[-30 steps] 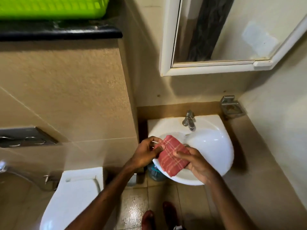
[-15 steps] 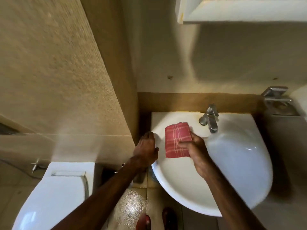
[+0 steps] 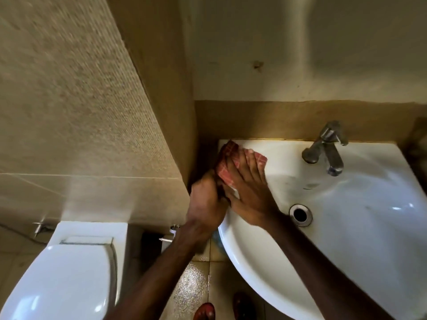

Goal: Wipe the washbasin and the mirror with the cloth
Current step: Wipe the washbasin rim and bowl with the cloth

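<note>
A white washbasin (image 3: 360, 204) fills the right of the view, with a metal tap (image 3: 325, 146) at its back and a drain hole (image 3: 300, 214) in the bowl. A red checked cloth (image 3: 232, 158) lies on the basin's back left corner. My right hand (image 3: 248, 192) presses flat on the cloth, fingers spread. My left hand (image 3: 206, 199) grips the basin's left rim right beside it, touching the cloth's near edge. The mirror is out of view.
A white toilet (image 3: 67, 273) with its lid down stands at the lower left. A tiled wall (image 3: 80, 112) juts out just left of the basin. Wet floor tiles (image 3: 191, 287) and my feet (image 3: 205, 311) show below.
The view has tilted down and closer, and the mirror frame has left the picture. My right hand slid the cloth left to the basin's back left corner, close against my left hand.
</note>
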The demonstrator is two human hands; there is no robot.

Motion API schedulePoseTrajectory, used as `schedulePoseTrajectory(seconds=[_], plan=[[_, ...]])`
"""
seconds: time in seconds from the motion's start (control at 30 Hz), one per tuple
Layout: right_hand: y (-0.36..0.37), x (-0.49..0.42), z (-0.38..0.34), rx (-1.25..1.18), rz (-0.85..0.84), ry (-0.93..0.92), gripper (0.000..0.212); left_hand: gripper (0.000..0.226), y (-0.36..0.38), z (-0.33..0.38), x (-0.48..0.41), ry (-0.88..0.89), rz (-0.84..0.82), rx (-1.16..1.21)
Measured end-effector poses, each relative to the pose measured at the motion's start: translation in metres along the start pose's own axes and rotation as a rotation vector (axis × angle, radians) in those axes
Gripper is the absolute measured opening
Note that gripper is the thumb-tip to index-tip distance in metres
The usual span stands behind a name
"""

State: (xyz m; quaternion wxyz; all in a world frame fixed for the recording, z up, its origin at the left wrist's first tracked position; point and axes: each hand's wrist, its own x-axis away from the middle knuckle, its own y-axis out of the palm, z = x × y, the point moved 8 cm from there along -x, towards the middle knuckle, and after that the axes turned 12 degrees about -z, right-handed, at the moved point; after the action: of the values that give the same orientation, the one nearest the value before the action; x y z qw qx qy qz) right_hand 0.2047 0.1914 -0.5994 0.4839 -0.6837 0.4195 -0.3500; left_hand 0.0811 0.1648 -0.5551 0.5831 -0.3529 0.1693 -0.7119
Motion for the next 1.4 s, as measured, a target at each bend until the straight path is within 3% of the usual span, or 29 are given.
schedulePoseTrajectory(seconds=[0.13, 0.3, 0.43, 0.53, 0.7, 0.9, 1.1, 1.2, 1.4], plan=[[-0.003, 0.018, -0.01, 0.043, 0.032, -0.019, 0.066, 0.033, 0.009, 0.002, 0.011, 0.013, 0.046, 0.015], [-0.016, -0.028, 0.01, 0.129, 0.082, 0.082, 0.064, 0.053, 0.005, 0.012, 0.008, 0.04, 0.125, 0.186], [-0.011, -0.022, 0.011, 0.061, 0.14, 0.063, 0.064, 0.059, -0.009, 0.019, 0.012, 0.033, 0.312, 0.311], [-0.003, 0.006, -0.002, 0.018, 0.117, 0.007, 0.068, 0.049, -0.011, 0.019, 0.013, 0.023, 0.394, 0.313], [-0.004, 0.013, 0.017, 0.03, 0.121, -0.057, 0.062, 0.034, -0.003, 0.019, 0.002, 0.017, 0.342, 0.286], [-0.018, -0.012, 0.04, -0.071, 0.26, 0.141, 0.051, 0.034, -0.001, 0.02, -0.003, -0.055, 0.306, 0.29], [0.001, 0.025, -0.019, -0.142, 0.154, -0.152, 0.073, 0.042, -0.005, 0.016, -0.005, -0.094, 0.32, 0.358], [-0.002, 0.037, -0.018, -0.147, 0.112, -0.228, 0.067, 0.041, -0.007, 0.019, -0.007, -0.074, 0.342, 0.347], [-0.02, -0.001, 0.049, -0.086, 0.187, -0.018, 0.051, 0.046, 0.002, 0.041, -0.012, 0.115, 0.305, 0.187]])
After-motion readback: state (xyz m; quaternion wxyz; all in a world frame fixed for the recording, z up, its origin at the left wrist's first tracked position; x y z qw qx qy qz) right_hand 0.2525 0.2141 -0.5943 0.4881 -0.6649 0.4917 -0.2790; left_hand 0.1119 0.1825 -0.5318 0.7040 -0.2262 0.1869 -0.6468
